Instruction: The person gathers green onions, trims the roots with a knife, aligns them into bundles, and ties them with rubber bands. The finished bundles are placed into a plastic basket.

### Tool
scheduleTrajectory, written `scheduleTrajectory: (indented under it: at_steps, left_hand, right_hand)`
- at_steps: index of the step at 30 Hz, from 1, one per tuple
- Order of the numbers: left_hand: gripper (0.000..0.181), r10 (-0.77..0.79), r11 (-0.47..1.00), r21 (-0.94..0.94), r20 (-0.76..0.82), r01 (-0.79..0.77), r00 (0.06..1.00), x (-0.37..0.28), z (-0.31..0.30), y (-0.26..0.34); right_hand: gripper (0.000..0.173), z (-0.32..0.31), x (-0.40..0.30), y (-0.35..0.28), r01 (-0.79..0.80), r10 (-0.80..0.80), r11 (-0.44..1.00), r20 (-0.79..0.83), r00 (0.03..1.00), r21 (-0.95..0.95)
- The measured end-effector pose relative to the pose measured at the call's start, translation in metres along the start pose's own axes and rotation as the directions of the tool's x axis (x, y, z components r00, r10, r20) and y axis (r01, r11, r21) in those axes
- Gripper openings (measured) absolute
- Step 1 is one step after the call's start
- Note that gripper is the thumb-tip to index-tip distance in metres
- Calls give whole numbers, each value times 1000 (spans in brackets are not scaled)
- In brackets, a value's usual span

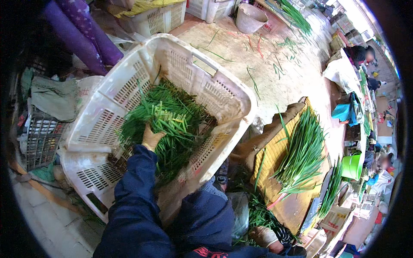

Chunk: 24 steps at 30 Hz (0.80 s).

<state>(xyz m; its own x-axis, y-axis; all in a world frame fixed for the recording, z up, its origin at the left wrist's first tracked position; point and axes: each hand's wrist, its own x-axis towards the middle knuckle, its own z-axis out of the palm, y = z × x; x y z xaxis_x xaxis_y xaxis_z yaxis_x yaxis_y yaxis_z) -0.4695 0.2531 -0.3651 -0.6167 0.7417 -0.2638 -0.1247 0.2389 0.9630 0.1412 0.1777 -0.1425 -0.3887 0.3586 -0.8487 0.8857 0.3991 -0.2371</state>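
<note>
Inside a large white plastic crate [246, 96], my left hand [151, 138] grips a bunch of garlic chives [171, 121], with the pale cut ends towards the upper right. More loose dark greens [174, 161] lie around it on the crate floor. At the bottom of the view, my right hand [263, 237] is low beside my knee, near a heap of leafy greens [258, 209]. Its fingers are partly hidden, and what it may hold is unclear. A fanned pile of chives [301, 151] rests on a yellow-brown board [267, 174] to the right.
A grey bucket [251, 19] and vented crates [164, 19] stand at the far side. Chive scraps and red strips [259, 46] litter the floor. A dark basket [43, 138] is at left. Another person's purple-clad legs [84, 35] are near the crate. Right: a green bucket [351, 166].
</note>
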Motion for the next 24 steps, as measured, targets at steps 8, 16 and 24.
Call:
scheduleTrajectory:
  at_steps: [8, 16, 24]
  left_hand:
    - [75, -176, 865, -437, 194, 246, 965, -38, -125, -56]
    - [72, -125, 628, -584, 576, 514, 808, -167, -23, 180]
    - [72, 481, 860, -124, 521, -495, 705, -274, 88, 322]
  right_hand:
    - [17, -86, 6, -33, 232, -61, 900, -421, 905, 369]
    - [102, -186, 69, -180, 777, -412, 613, -780, 471, 146]
    - [118, -186, 49, -202, 859, -601, -43, -700, 386, 510]
